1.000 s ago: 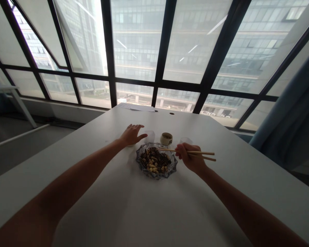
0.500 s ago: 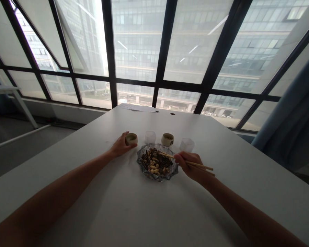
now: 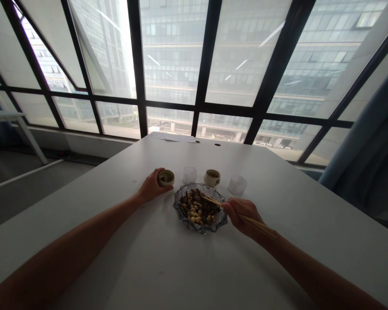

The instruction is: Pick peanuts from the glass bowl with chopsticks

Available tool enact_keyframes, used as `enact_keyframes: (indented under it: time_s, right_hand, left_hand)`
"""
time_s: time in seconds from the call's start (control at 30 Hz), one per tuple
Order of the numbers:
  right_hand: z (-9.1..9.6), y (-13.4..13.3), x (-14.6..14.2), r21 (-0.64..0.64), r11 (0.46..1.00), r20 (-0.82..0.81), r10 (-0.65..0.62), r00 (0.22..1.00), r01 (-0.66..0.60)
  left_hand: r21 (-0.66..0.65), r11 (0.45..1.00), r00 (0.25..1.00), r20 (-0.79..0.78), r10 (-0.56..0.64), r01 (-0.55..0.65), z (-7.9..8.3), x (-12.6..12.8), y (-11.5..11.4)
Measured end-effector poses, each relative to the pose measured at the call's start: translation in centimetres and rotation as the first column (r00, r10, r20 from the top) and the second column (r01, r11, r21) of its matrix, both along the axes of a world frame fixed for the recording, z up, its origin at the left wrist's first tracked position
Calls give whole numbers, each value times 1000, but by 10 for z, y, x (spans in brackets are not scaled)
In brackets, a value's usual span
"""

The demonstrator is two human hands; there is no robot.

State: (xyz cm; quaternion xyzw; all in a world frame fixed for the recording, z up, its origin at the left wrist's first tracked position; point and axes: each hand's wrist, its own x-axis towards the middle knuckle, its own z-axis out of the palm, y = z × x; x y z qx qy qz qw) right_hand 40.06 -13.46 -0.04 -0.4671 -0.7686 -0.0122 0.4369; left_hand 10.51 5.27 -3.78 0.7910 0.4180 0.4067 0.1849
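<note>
My left hand (image 3: 152, 186) grips a small pale cup (image 3: 167, 183), which tips toward the bowl; something dark lies inside it. In my right hand (image 3: 243, 214) is a pair of wooden chopsticks (image 3: 257, 223), their tips down among the dark seeds (image 3: 191, 198) in a glass bowl with a wavy rim (image 3: 177, 212). Peanuts (image 3: 194, 214) lie in the front part of the bowl. Whether the chopsticks pinch a seed is too small to tell. Behind the bowl stands a second pale cup (image 3: 210, 179) with a dark mark and some contents.
Two translucent plastic cups (image 3: 189, 175) stand in the row behind the bowl, one of them at the right (image 3: 237, 185). Papers (image 3: 173, 137) lie at the far edge of the white table (image 3: 187, 267). Windows rise beyond it, and a blue curtain (image 3: 358, 146) hangs at the right.
The cup in my left hand has tilted toward the bowl. The rear ends of the chopsticks have swung down toward my right wrist, and the tips stay in the seeds.
</note>
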Motion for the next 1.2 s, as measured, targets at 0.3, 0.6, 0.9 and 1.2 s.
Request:
enact_keyframes:
  time_s: [0.3, 0.6, 0.9, 1.2]
  right_hand:
    - [-16, 22, 7, -256, 966, -818, -230, 528, 23]
    - [-33, 31, 23, -362, 915, -897, -288, 336, -181]
    - [-17, 12, 16, -451, 859, -877, -376, 299, -243]
    - [-24, -17, 28, -244, 965, -929, -204, 309, -96]
  left_hand:
    - [175, 984, 998, -58, -37, 47, 2, 1, -6]
    - [130, 991, 999, -27, -21, 24, 0, 1, -4]
    - [-34, 999, 1000, -10, 25, -26, 0, 1, -3]
    - [154, 988, 997, -61, 37, -27, 38, 30, 9]
